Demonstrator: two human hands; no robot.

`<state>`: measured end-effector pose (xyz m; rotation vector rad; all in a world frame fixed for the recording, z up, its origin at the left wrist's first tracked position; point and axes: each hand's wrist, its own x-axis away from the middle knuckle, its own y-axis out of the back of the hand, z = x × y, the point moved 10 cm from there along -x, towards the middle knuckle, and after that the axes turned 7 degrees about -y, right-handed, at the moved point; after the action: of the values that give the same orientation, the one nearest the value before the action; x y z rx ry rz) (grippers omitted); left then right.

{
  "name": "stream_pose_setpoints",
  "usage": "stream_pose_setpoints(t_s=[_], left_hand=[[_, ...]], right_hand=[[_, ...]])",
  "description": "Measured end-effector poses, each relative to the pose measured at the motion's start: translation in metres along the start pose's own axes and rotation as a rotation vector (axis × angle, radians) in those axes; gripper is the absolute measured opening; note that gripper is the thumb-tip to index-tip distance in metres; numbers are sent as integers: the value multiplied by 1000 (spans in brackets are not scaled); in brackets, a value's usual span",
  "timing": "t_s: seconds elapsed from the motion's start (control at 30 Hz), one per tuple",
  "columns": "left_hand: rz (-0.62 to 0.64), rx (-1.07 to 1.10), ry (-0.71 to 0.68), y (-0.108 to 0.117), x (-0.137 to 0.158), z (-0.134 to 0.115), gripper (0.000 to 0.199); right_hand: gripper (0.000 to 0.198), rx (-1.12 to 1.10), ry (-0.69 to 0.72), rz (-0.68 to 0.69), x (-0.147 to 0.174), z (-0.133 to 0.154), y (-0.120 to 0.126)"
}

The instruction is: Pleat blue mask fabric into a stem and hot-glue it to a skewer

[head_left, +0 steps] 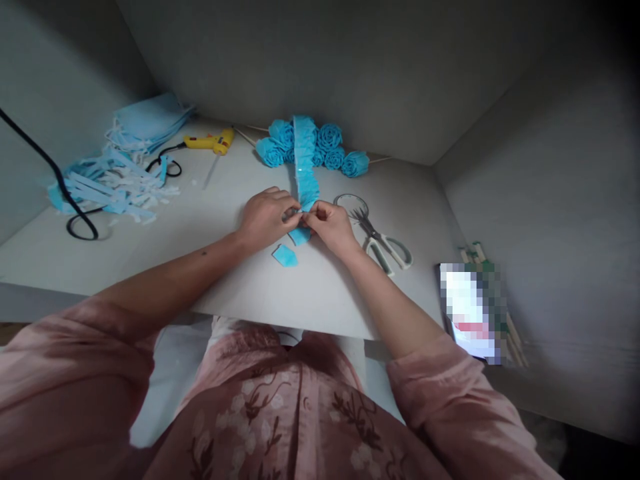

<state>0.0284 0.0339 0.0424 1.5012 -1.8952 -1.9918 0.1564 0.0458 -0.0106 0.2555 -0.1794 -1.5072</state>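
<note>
A long ruffled blue strip (305,150) runs from the back of the table toward me, its far part lying over a cluster of blue flowers. My left hand (270,217) pinches the strip near its front end. From the other side, the fingers of my right hand (330,223) also pinch it, and the fingertips of both hands nearly meet. A short end of the strip shows below my fingers. Close in front lies a small cut blue piece (285,256). Scissors (383,243) with white handles rest to the right of my right hand, blades partly apart.
Blue rolled flowers (330,136) on sticks lie at the back. A yellow glue gun (210,141) with a black cord stands left of them. Stacked face masks (150,123) and a heap of cut strips (110,187) fill the left. A wire ring (351,195) and a phone (467,310) are at right.
</note>
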Motion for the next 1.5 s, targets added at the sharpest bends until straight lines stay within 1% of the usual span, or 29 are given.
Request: stream_pose_setpoints(t_s=[0.23, 0.53, 0.77, 0.97, 1.1, 1.2, 1.37, 1.43, 1.5], left_hand=[[12, -24, 13, -1, 0, -2, 13], [27, -34, 10, -2, -1, -3, 17], [-1, 51, 8, -1, -2, 5, 22], [1, 117, 26, -1, -2, 8, 17], [-13, 173, 91, 0, -2, 15, 20], [-45, 242, 181, 2, -1, 25, 16], [-106, 439, 421, -4, 8, 51, 13], [-144, 502, 488, -6, 10, 63, 13], [-186, 522, 536, -2, 11, 80, 12]], right_hand=[[21, 7, 19, 8, 2, 4, -2], [23, 74, 42, -20, 4, 8, 1], [21, 51, 25, -16, 1, 5, 0], [20, 11, 23, -12, 0, 3, 1], [19, -20, -13, -3, 1, 1, 0], [18, -23, -36, -9, 2, 0, 2], [17, -16, -42, -22, 0, -4, 5], [17, -10, -44, -34, -2, -7, 7], [18, -15, -54, -42, -3, -10, 8]])
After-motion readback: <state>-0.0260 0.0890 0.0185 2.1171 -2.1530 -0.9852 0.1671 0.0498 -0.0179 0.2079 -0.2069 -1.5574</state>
